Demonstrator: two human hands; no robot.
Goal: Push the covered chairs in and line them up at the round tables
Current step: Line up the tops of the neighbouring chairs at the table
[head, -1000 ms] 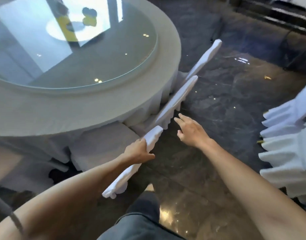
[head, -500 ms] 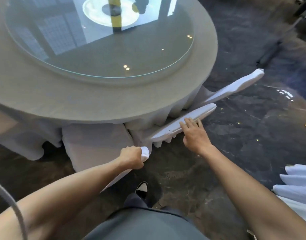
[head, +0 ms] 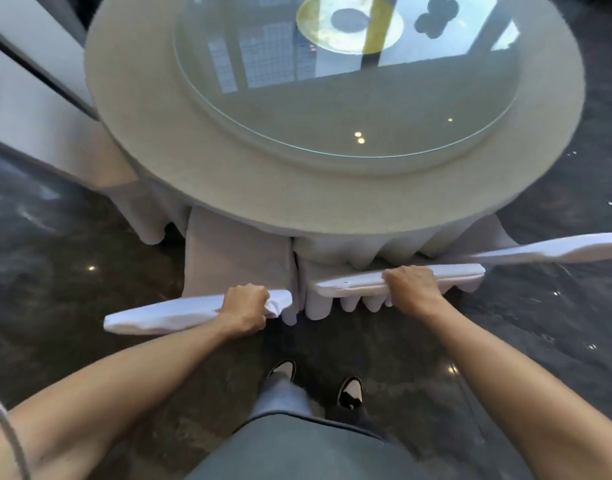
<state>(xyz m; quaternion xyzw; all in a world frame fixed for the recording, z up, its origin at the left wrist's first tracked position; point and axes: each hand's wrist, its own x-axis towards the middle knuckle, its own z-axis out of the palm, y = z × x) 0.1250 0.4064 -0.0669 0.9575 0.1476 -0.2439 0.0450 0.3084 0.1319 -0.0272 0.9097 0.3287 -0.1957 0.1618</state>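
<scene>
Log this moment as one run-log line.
left hand: gripping left chair back | right hand: gripping right chair back | both seats tucked under round table

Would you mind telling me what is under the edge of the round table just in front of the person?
Two white covered chair seats are tucked under the round table edge, beside its pleated skirt. The chair legs and the table's base are hidden by fabric.

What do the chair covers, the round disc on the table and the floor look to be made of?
Chair covers: white cloth, matte; they crease under the left hand and right hand.
Disc: probably glass, since it mirrors windows and lamps.
Floor: dark veined stone, likely polished marble; glossy, with light glints.
</scene>
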